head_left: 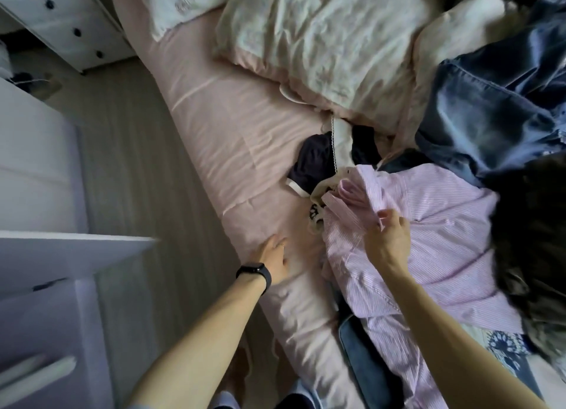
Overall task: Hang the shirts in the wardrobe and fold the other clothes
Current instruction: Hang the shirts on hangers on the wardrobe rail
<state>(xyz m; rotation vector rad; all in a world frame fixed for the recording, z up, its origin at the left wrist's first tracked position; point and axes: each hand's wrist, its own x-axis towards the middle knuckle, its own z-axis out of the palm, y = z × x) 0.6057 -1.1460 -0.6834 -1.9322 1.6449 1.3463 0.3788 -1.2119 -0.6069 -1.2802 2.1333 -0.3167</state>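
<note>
right hand (387,240) sits on the pink striped shirt (444,255), thumb and fingers pinching a fold of cloth a little below the collar. left hand (274,255) rests open on the bare pink sheet (229,133), holding nothing, just beside the shirt's left edge. the shirt lies crumpled on the bed over other clothes, its long axis running from the collar (far end, by the dark garment (312,160)) back to the hem near the person. judgement: the right hand is the one placed to lift, and the left must cross rightward to help.
</note>
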